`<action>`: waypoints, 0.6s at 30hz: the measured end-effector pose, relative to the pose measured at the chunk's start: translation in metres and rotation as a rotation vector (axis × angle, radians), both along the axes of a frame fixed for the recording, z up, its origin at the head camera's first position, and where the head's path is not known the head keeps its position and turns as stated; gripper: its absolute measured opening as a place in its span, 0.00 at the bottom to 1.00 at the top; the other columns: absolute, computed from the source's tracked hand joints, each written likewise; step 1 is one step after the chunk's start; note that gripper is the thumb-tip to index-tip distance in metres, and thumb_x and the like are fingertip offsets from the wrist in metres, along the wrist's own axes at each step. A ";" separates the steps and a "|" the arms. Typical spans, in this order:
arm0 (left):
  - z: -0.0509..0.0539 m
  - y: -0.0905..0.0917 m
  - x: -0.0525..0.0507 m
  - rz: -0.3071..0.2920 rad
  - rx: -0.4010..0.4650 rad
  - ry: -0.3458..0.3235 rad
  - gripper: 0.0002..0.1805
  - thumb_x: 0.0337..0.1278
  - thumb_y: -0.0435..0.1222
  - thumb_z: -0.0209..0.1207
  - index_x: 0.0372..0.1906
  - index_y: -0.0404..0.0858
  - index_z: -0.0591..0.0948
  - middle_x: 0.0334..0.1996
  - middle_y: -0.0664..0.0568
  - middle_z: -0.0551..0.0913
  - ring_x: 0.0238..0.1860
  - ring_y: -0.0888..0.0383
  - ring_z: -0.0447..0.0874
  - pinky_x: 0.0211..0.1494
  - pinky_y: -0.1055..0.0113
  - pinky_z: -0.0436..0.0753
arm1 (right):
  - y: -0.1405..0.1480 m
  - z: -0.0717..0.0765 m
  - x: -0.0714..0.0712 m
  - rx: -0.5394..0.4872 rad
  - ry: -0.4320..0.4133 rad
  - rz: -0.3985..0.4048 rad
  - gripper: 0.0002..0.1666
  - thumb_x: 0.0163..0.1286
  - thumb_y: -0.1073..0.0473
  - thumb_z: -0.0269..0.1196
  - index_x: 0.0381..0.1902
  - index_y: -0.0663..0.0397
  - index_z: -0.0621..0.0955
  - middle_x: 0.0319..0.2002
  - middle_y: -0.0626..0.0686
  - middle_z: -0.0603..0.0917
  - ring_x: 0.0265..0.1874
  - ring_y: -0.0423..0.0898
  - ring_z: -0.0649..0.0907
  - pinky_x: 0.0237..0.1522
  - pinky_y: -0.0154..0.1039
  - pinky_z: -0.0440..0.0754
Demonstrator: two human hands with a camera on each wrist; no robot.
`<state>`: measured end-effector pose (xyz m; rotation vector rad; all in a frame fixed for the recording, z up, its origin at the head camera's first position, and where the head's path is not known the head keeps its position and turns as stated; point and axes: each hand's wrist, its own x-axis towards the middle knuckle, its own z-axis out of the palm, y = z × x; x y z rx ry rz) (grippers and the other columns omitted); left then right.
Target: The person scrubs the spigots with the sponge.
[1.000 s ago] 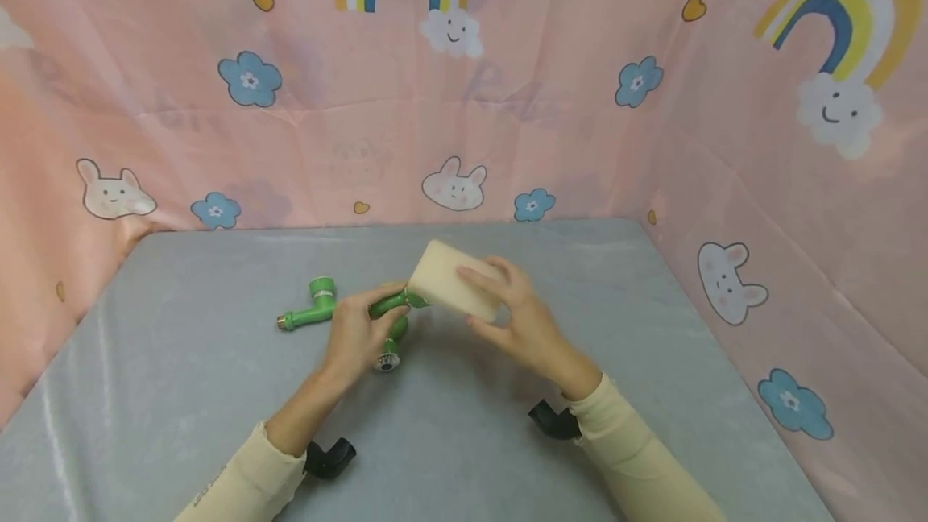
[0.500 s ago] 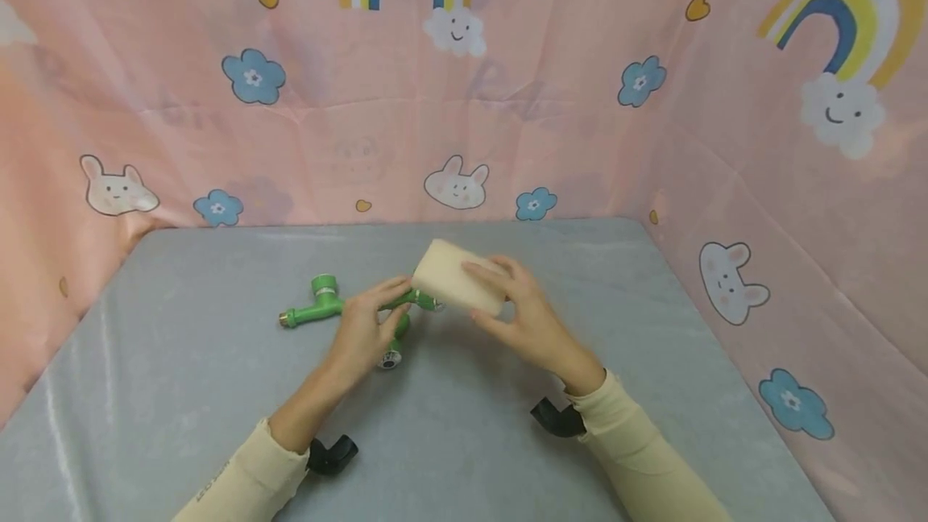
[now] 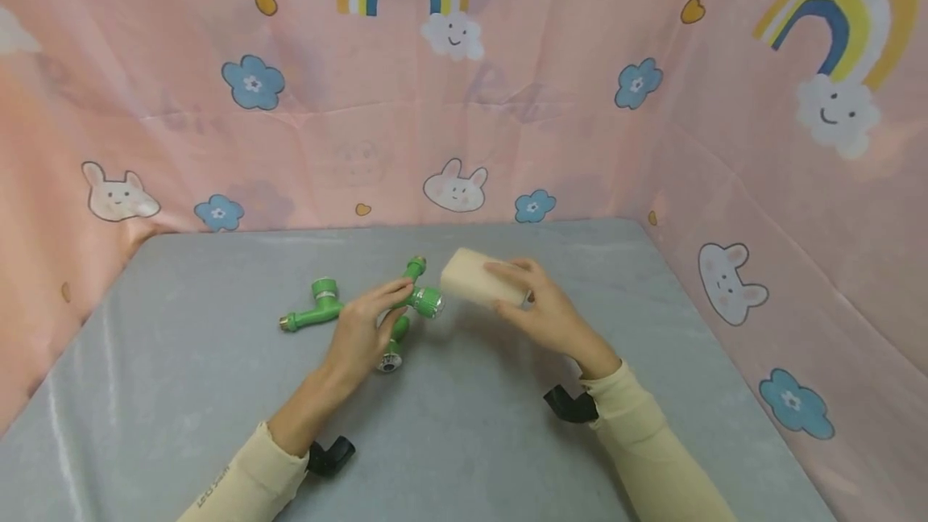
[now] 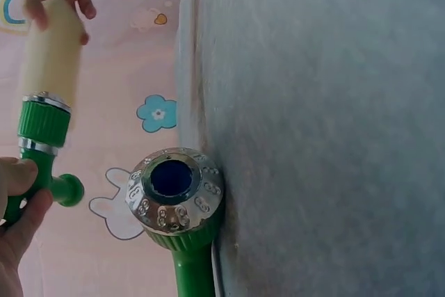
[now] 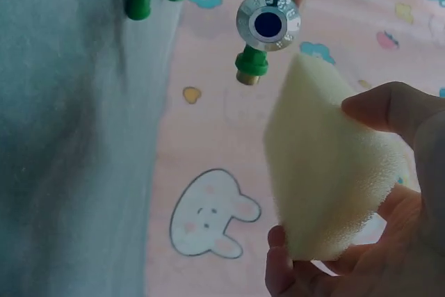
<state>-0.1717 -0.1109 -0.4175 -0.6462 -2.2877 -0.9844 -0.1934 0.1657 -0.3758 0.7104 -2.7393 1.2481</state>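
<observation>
The left hand pinches a green tap fitting with a chrome-rimmed end, raised above the table. In the left wrist view the fingers hold its green body. The right hand grips a pale cream sponge block between thumb and fingers, just right of the fitting. A gap shows between sponge and chrome end in the right wrist view. Two more green fittings lie on the table, one left of the left hand, the other beneath it.
A grey cloth covers the table. Pink patterned curtains hang behind it and along its sides. Black curved pieces sit by both wrists, one at the left sleeve and one at the right sleeve.
The right hand and sponge have moved right, away from the fitting. The held fitting has turned, so its chrome end and another green arm now show. The left hand has barely moved.
</observation>
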 end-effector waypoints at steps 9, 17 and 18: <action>0.001 0.000 -0.001 -0.112 0.260 -0.113 0.18 0.58 0.22 0.65 0.54 0.30 0.84 0.56 0.39 0.85 0.56 0.47 0.87 0.60 0.66 0.84 | -0.010 0.004 0.010 -0.074 -0.023 0.140 0.36 0.70 0.58 0.65 0.75 0.44 0.70 0.67 0.59 0.73 0.54 0.54 0.76 0.50 0.43 0.75; 0.008 -0.005 -0.004 -0.113 0.594 -0.479 0.14 0.67 0.25 0.58 0.55 0.26 0.81 0.44 0.33 0.87 0.34 0.66 0.87 0.45 0.74 0.87 | 0.005 0.001 -0.002 -0.060 0.016 0.051 0.39 0.67 0.66 0.64 0.75 0.44 0.70 0.67 0.60 0.69 0.54 0.56 0.75 0.51 0.46 0.74; 0.009 -0.006 -0.005 -0.115 0.621 -0.510 0.14 0.68 0.26 0.57 0.56 0.25 0.81 0.43 0.36 0.88 0.34 0.67 0.86 0.45 0.74 0.87 | 0.004 0.002 -0.001 -0.063 0.037 0.065 0.40 0.66 0.67 0.65 0.75 0.44 0.70 0.67 0.59 0.69 0.55 0.56 0.75 0.52 0.47 0.75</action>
